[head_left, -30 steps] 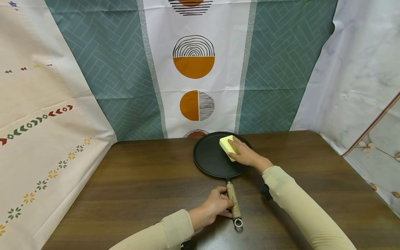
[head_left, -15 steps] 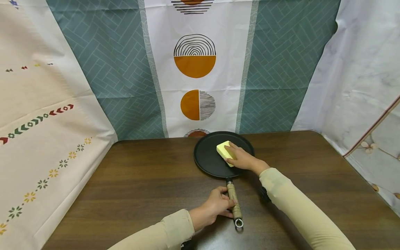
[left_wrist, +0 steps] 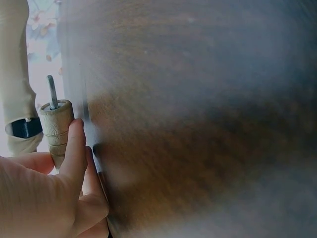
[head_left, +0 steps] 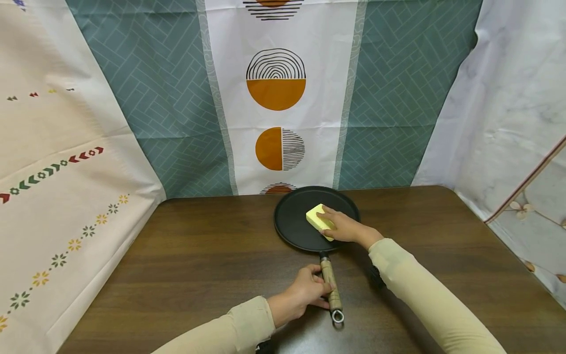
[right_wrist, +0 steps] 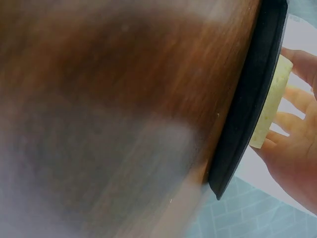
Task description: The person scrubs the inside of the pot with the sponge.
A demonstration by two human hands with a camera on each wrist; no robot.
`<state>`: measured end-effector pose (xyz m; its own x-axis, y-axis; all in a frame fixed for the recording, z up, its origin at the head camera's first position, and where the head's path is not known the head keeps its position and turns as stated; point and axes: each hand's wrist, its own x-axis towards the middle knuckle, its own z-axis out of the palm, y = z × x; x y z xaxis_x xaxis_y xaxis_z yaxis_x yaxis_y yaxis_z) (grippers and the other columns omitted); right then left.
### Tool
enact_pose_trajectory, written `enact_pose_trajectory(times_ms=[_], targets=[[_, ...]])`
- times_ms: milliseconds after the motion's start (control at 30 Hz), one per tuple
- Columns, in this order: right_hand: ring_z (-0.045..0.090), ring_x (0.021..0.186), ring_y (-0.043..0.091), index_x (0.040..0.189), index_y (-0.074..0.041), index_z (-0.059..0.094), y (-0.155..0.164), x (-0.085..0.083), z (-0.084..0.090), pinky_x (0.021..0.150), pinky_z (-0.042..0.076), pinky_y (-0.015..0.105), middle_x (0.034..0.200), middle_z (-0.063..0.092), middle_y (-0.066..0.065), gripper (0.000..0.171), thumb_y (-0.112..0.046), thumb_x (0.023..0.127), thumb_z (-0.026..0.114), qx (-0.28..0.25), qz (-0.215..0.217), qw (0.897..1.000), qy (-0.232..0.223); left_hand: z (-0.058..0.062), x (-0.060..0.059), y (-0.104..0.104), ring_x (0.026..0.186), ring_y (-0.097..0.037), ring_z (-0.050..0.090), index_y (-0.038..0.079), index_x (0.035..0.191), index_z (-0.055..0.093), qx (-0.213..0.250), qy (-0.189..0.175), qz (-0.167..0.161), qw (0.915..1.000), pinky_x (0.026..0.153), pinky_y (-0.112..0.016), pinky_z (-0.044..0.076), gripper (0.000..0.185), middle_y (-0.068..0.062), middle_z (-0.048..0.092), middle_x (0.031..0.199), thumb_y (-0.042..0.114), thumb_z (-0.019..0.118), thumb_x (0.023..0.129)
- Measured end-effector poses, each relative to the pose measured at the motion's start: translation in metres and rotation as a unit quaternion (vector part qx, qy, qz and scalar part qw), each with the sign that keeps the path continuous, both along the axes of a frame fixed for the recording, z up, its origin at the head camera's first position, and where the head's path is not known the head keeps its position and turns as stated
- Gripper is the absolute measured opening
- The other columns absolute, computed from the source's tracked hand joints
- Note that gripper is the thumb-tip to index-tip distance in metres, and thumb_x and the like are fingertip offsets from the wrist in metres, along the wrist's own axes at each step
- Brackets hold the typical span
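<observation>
One sponge moved toward one handle — two hands.

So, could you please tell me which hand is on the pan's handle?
The left hand: it grips the wooden handle, while the right hand holds the yellow sponge on the black pan.

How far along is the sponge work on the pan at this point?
Done: the pan lies on the table, and the left hand grips its handle.
In hand: the right hand holds the sponge on the pan's surface, apparently wiping.
Left: probably finishing, then lifting the sponge off; how much is wiped doesn't show.
</observation>
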<state>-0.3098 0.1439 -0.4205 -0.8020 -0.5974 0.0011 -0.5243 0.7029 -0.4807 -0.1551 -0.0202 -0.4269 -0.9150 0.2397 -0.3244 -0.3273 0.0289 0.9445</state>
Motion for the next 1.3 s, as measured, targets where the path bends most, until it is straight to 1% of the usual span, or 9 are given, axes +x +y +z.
enact_pose_trajectory(times_ms=[133,533,767,900,1133,1300], targets=[[0.024,0.137,0.048,0.146,0.0,0.037,0.002,0.001,0.001,0.111,0.026,0.063,0.155,0.016,0.026,0.059,-0.023,0.096,0.06,0.004,0.012,1.0,-0.005,-0.001,0.0,0.0,0.069,-0.022,0.061,-0.013,0.133,0.035,0.001,0.0,-0.003,1.0,0.061,-0.041,0.062,0.056,-0.016,0.052,0.087,-0.014,0.061,0.083],[0.026,0.138,0.045,0.145,-0.002,0.039,0.006,0.003,-0.001,0.111,0.028,0.061,0.156,0.019,0.022,0.058,-0.022,0.095,0.061,0.009,0.045,0.999,-0.004,0.001,0.0,0.0,0.07,-0.023,0.061,-0.012,0.132,0.037,-0.005,-0.004,-0.003,1.0,0.061,-0.041,0.062,0.054,-0.016,0.052,0.087,-0.013,0.061,0.084],[0.025,0.139,0.041,0.143,-0.002,0.042,0.005,0.004,0.0,0.113,0.027,0.059,0.156,0.022,0.02,0.056,-0.017,0.093,0.063,-0.015,0.076,0.997,-0.005,0.002,-0.001,0.001,0.069,-0.022,0.06,-0.012,0.131,0.037,-0.004,0.0,-0.004,1.0,0.061,-0.043,0.062,0.053,-0.016,0.052,0.086,-0.014,0.06,0.083],[0.025,0.139,0.042,0.142,-0.001,0.044,0.003,0.005,0.0,0.113,0.026,0.059,0.155,0.024,0.02,0.055,-0.015,0.092,0.064,-0.03,0.096,0.995,-0.006,0.002,-0.001,0.0,0.07,-0.024,0.061,-0.012,0.132,0.037,-0.005,0.002,-0.005,1.0,0.061,-0.043,0.062,0.054,-0.017,0.052,0.086,-0.015,0.059,0.082],[0.024,0.139,0.042,0.14,0.0,0.046,-0.006,0.006,-0.002,0.113,0.023,0.061,0.154,0.024,0.021,0.053,-0.012,0.092,0.065,-0.045,0.119,0.992,-0.008,0.002,-0.002,0.0,0.07,-0.024,0.061,-0.012,0.132,0.037,-0.008,0.001,-0.006,0.9999,0.06,-0.042,0.062,0.054,-0.017,0.052,0.086,-0.015,0.059,0.082],[0.026,0.138,0.042,0.139,0.0,0.048,-0.011,0.004,-0.005,0.112,0.025,0.061,0.153,0.026,0.022,0.052,-0.011,0.091,0.065,-0.054,0.139,0.989,0.0,0.001,-0.003,0.0,0.069,-0.023,0.061,-0.012,0.131,0.038,-0.01,0.001,-0.006,0.9999,0.059,-0.042,0.061,0.053,-0.016,0.053,0.085,-0.015,0.059,0.082]])
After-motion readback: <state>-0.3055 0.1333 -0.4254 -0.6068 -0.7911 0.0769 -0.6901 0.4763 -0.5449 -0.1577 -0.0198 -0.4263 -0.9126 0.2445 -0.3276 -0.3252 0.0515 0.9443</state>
